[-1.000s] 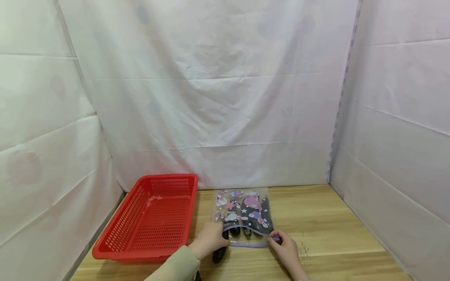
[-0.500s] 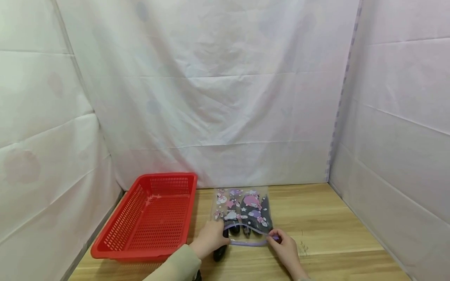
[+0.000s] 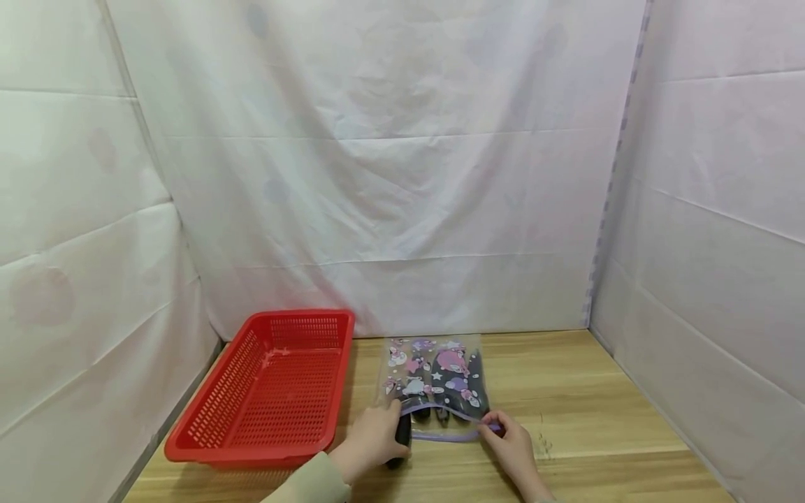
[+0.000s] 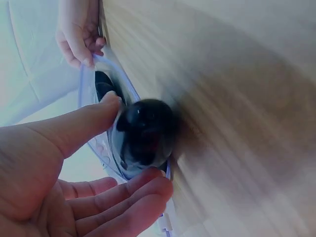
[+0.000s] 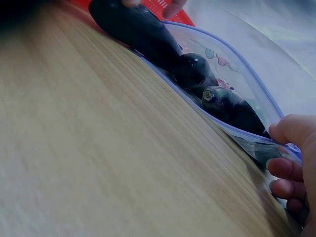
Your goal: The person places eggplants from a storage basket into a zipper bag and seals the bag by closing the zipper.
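Observation:
In the head view, a clear zip bag (image 3: pixel 434 437) with purple edging and pink and purple cartoon prints lies flat, its mouth facing me. Several dark eggplants (image 5: pixel 232 109) are inside. My left hand (image 3: pixel 372 436) has its thumb and fingers on either side of another dark eggplant (image 5: pixel 140 34), which lies partly in the left end of the mouth. Its rounded near end (image 4: pixel 148 131) sticks out towards me. With thumb and fingers, my right hand (image 3: pixel 508 441) pinches the right corner of the bag's mouth and keeps it parted. The print hides parts of the eggplants inside.
A red perforated plastic basket (image 3: pixel 342 391) stands on the left of the wooden table (image 3: pixel 604 426), close to my left forearm. White cloth walls (image 3: pixel 390 209) enclose the table at the back and both sides.
My left hand has slid slightly towards me along the eggplant, covering more of its near end. My right hand and the bag have stayed nearly still.

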Motion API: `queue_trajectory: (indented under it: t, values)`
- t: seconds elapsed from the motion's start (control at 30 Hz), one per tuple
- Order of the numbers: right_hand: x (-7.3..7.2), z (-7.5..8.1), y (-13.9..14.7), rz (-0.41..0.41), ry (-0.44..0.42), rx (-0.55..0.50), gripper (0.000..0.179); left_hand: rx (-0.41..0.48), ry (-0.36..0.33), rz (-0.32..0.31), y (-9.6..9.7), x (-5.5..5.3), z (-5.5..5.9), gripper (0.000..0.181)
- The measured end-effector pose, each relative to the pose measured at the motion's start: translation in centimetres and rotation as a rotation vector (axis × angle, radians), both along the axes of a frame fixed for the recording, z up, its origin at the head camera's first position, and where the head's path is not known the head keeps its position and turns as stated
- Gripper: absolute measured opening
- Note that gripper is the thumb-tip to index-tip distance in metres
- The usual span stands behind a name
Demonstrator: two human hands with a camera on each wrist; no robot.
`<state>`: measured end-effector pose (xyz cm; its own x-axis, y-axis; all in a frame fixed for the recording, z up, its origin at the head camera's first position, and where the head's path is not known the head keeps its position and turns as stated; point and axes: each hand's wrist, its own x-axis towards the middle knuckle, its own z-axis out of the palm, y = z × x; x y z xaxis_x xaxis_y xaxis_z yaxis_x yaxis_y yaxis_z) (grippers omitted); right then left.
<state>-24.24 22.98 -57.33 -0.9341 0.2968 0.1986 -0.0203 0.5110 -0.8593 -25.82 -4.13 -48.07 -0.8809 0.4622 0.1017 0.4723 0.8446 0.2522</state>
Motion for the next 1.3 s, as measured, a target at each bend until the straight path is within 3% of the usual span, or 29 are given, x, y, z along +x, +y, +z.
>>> queue_trajectory:
  t: [0.17, 0.37, 0.73, 1.07, 1.3]
  values:
    - [0.1, 0.2, 0.2, -0.002, 0.004, 0.004, 0.012, 0.017, -0.03, -0.063, -0.3, 0.8, 0.0, 0.062]
    - [0.1, 0.1, 0.3, -0.001, 0.0, 0.0, 0.012, 0.032, -0.019, -0.118, -0.5, 0.9, 0.1, 0.059]
    - [0.1, -0.3, 0.0, -0.001, 0.009, -0.012, 0.012, -0.006, 0.006, -0.051, -0.4, -0.4, -0.2, 0.063]
    - [0.0, 0.0, 0.0, 0.014, 0.014, -0.024, 0.012, -0.068, 0.213, -0.036, 0.0, -1.3, -0.7, 0.052]
    - [0.2, 0.1, 0.0, 0.024, 0.012, -0.016, 0.012, -0.095, 0.279, -0.027, 0.7, -2.4, -1.5, 0.054]
